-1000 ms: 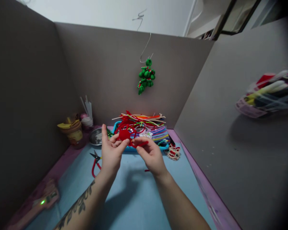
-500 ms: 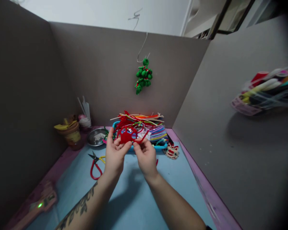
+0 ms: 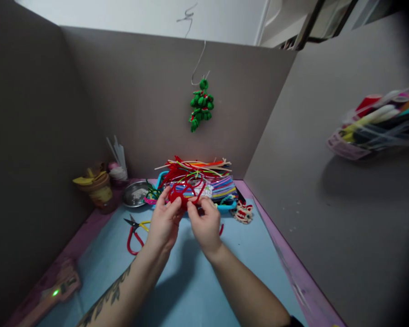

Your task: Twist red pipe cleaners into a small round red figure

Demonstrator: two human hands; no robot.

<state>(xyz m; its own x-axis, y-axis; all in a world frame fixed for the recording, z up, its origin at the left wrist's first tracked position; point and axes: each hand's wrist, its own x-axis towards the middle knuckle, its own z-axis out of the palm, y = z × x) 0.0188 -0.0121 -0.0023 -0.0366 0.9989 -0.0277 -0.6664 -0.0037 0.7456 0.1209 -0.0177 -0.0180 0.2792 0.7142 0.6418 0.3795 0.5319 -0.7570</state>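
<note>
Craft piece (image 3: 181, 202), red with open loops along its top, was held in the grip between the left hand (image 3: 164, 221) and the right hand (image 3: 206, 225), both pinched narrowly on it above a blue mat (image 3: 252, 272). Scissors (image 3: 135, 225) with red and yellow handles lay to the grip's left, blades parted, and a metal bowl (image 3: 128, 198) sat farther out on that side. Behind the grip, a blue tray (image 3: 228, 207) bore colorful fuzzy stems (image 3: 197, 168). A short red strip (image 3: 221, 229) showed beside the right hand, partly hidden. Well above the grip hung a green ornament (image 3: 202, 103).
</note>
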